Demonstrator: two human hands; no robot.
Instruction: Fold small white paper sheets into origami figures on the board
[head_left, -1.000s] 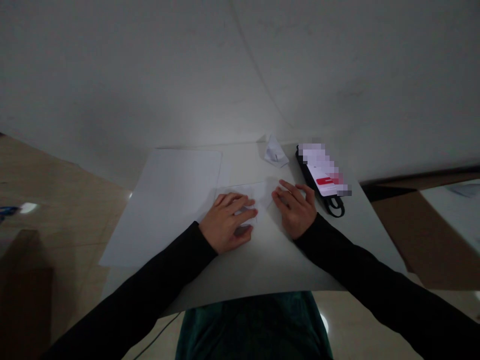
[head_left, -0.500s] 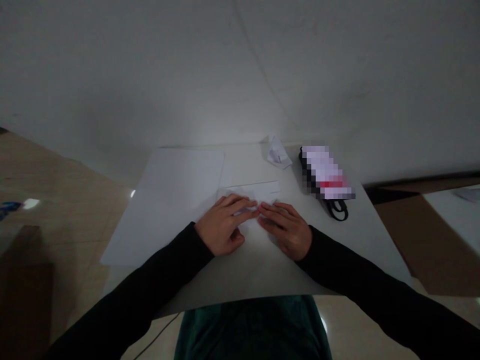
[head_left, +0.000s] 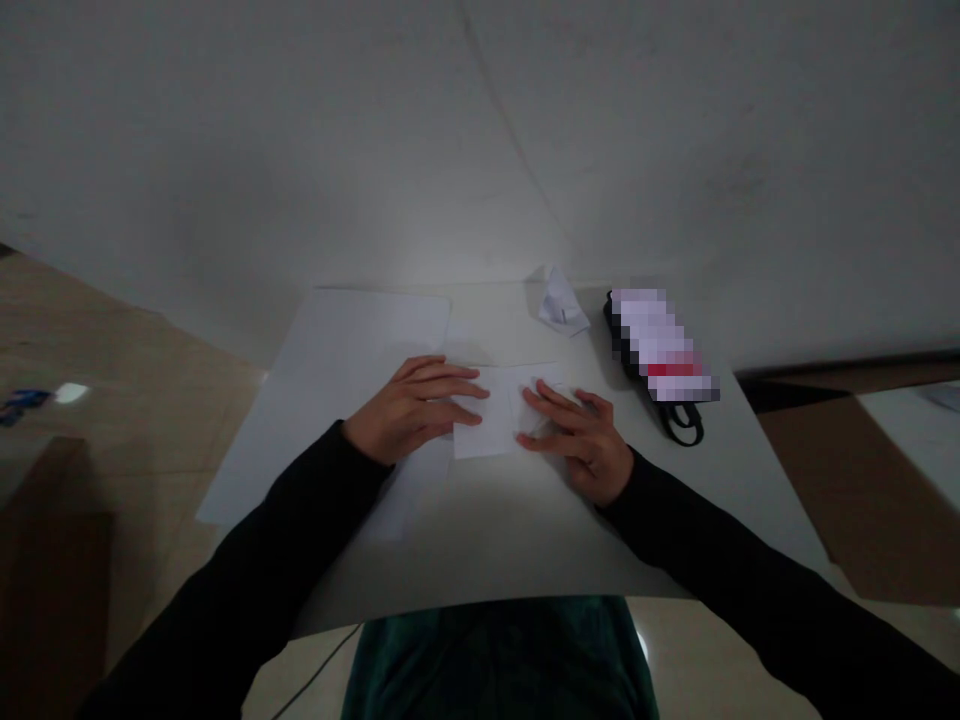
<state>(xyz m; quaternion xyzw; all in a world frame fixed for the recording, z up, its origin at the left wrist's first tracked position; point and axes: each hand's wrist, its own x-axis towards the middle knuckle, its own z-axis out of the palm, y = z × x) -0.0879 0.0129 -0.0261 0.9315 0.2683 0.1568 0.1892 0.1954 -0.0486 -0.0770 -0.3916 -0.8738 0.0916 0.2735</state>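
Note:
A folded white paper sheet (head_left: pixel 487 418) lies flat on the white table top (head_left: pixel 525 540), between my hands. My left hand (head_left: pixel 414 408) rests palm down with its fingertips on the sheet's left part. My right hand (head_left: pixel 577 442) lies with spread fingers on the sheet's right part. Neither hand grips the paper. A larger white sheet (head_left: pixel 352 340) lies under and beyond my left hand, its near part hidden by that hand and forearm.
A small crumpled paper piece (head_left: pixel 560 303) sits at the table's far edge. A phone with a pixelated screen (head_left: pixel 656 345) and a black cord (head_left: pixel 684 425) lie to the right. Tiled floor and brown cardboard (head_left: pixel 847 490) show past the table's edges.
My hands have slid apart from touching fingertips, the left one moving left and the right one moving right. The paper between them now shows.

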